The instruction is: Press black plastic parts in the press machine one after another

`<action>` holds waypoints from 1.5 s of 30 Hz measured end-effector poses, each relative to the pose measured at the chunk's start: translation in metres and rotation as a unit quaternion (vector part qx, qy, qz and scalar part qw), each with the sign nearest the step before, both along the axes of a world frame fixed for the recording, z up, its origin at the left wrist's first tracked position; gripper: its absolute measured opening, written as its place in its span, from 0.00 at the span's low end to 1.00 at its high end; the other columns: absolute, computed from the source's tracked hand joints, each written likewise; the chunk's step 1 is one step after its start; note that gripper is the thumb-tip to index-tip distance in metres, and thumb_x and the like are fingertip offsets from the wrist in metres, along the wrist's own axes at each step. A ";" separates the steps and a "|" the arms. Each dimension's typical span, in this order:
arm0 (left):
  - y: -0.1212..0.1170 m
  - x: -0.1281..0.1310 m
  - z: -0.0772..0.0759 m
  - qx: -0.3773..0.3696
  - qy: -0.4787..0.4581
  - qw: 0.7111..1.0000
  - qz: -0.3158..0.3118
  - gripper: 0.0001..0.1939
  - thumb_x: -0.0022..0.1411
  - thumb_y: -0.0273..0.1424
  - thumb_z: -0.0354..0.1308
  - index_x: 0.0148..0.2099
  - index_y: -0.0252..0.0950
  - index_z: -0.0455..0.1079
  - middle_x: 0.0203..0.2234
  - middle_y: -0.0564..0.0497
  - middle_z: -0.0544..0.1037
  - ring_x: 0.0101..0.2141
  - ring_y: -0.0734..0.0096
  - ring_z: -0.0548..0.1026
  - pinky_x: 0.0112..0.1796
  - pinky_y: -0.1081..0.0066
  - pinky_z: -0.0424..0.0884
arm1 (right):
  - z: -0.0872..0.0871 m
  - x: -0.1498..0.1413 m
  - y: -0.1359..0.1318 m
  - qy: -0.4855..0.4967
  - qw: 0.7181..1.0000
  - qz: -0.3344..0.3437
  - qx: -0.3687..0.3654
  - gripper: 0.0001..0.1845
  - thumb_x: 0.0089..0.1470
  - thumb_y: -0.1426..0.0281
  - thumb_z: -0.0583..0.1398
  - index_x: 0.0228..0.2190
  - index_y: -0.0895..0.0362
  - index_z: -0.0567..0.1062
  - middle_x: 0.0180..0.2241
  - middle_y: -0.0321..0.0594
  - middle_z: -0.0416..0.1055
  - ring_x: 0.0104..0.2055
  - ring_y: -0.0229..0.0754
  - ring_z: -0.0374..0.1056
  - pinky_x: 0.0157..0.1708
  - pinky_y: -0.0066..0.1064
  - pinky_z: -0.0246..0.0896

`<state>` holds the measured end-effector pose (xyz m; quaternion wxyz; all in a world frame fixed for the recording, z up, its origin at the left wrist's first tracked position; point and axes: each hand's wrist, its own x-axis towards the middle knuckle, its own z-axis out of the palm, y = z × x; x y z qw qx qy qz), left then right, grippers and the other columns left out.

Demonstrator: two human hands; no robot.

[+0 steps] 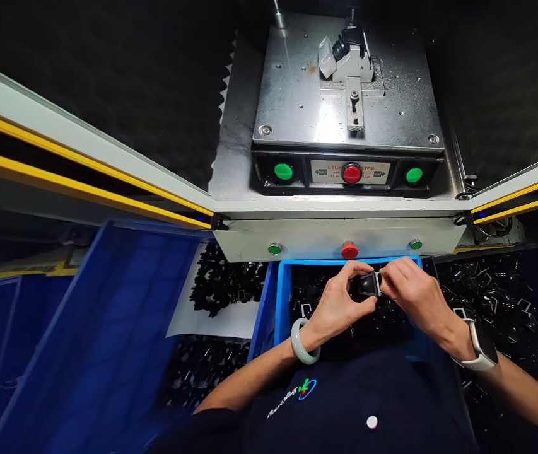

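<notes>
My left hand [342,299] grips a small black plastic part [368,285] between thumb and fingers, above a light blue bin. At the part's right side my right hand [413,293] is closed, its fingertips pinching at a pale, light-edged strip. Whether that strip belongs to the part or is a separate piece, I cannot tell. On the machine's metal plate, a metal fixture [354,66] bears another black piece [352,39], apart from both hands.
The light blue bin [284,302] holds black parts. More black parts [500,296] fill the right side, and others [224,277] lie on white paper at left. Ahead stands a panel with green buttons [284,171] and a red button [352,173]. Yellow-edged bars [89,167] flank the opening.
</notes>
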<state>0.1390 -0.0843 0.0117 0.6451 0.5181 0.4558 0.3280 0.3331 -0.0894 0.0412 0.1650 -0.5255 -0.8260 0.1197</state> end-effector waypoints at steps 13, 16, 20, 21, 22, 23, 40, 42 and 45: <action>0.017 -0.001 0.001 -0.143 -0.178 0.970 0.086 0.25 0.47 0.27 0.74 0.47 0.37 0.70 0.43 0.49 0.76 0.47 0.66 0.75 0.48 0.67 0.73 | 0.004 0.018 0.029 0.183 0.960 -0.208 -0.045 0.12 0.66 0.60 0.61 0.37 0.53 0.80 0.38 0.39 0.80 0.38 0.41 0.75 0.37 0.32 0.71; 0.017 -0.001 0.001 -0.135 -0.165 0.973 0.084 0.25 0.47 0.27 0.73 0.48 0.37 0.70 0.44 0.49 0.76 0.48 0.65 0.74 0.48 0.67 0.72 | 0.011 0.008 0.024 0.178 0.974 -0.125 -0.062 0.11 0.68 0.61 0.60 0.41 0.51 0.81 0.40 0.39 0.80 0.40 0.42 0.76 0.40 0.34 0.71; 0.016 -0.001 0.005 -0.100 -0.131 0.984 0.070 0.24 0.48 0.26 0.71 0.48 0.38 0.69 0.44 0.48 0.76 0.48 0.64 0.75 0.49 0.66 0.72 | 0.012 0.001 0.021 0.141 0.986 -0.046 -0.069 0.11 0.71 0.63 0.57 0.45 0.51 0.80 0.42 0.40 0.80 0.42 0.43 0.76 0.46 0.37 0.70; 0.016 -0.001 0.006 -0.086 -0.118 0.987 0.068 0.24 0.49 0.25 0.70 0.48 0.38 0.69 0.44 0.48 0.76 0.47 0.64 0.75 0.49 0.66 0.72 | 0.012 0.001 0.021 0.120 0.990 -0.032 -0.067 0.12 0.71 0.64 0.56 0.46 0.51 0.79 0.42 0.41 0.80 0.43 0.43 0.75 0.46 0.36 0.69; 0.015 -0.001 0.006 -0.073 -0.104 0.990 0.066 0.23 0.49 0.25 0.70 0.48 0.38 0.69 0.44 0.48 0.77 0.47 0.63 0.75 0.49 0.66 0.73 | 0.013 0.000 0.020 0.091 0.994 -0.020 -0.060 0.12 0.72 0.66 0.55 0.46 0.52 0.79 0.41 0.41 0.80 0.42 0.43 0.75 0.45 0.36 0.69; 0.014 -0.001 0.007 -0.061 -0.091 0.992 0.065 0.23 0.49 0.24 0.69 0.48 0.38 0.69 0.43 0.48 0.77 0.47 0.63 0.76 0.49 0.66 0.73 | 0.014 0.000 0.020 0.057 0.997 -0.010 -0.050 0.12 0.72 0.67 0.54 0.45 0.53 0.79 0.41 0.42 0.79 0.42 0.43 0.74 0.44 0.35 0.68; 0.015 -0.003 0.001 -0.139 -0.219 0.960 0.106 0.24 0.48 0.26 0.74 0.46 0.37 0.69 0.43 0.50 0.77 0.44 0.70 0.76 0.44 0.70 0.72 | -0.007 0.019 0.047 0.224 0.928 -0.296 -0.023 0.14 0.64 0.58 0.60 0.38 0.56 0.79 0.36 0.40 0.77 0.31 0.38 0.73 0.31 0.31 0.70; 0.014 -0.004 0.000 -0.141 -0.231 0.956 0.116 0.24 0.48 0.26 0.75 0.46 0.37 0.69 0.42 0.50 0.78 0.44 0.70 0.76 0.45 0.71 0.73 | -0.006 0.026 0.049 0.224 0.925 -0.305 -0.044 0.17 0.65 0.55 0.59 0.40 0.56 0.79 0.37 0.41 0.77 0.32 0.38 0.74 0.29 0.30 0.70; 0.013 -0.004 -0.002 -0.138 -0.232 0.956 0.119 0.24 0.49 0.25 0.75 0.46 0.36 0.69 0.42 0.50 0.79 0.44 0.70 0.77 0.46 0.70 0.73 | -0.008 0.028 0.049 0.170 0.940 -0.295 -0.015 0.14 0.66 0.58 0.58 0.38 0.55 0.77 0.35 0.41 0.77 0.35 0.41 0.74 0.34 0.34 0.72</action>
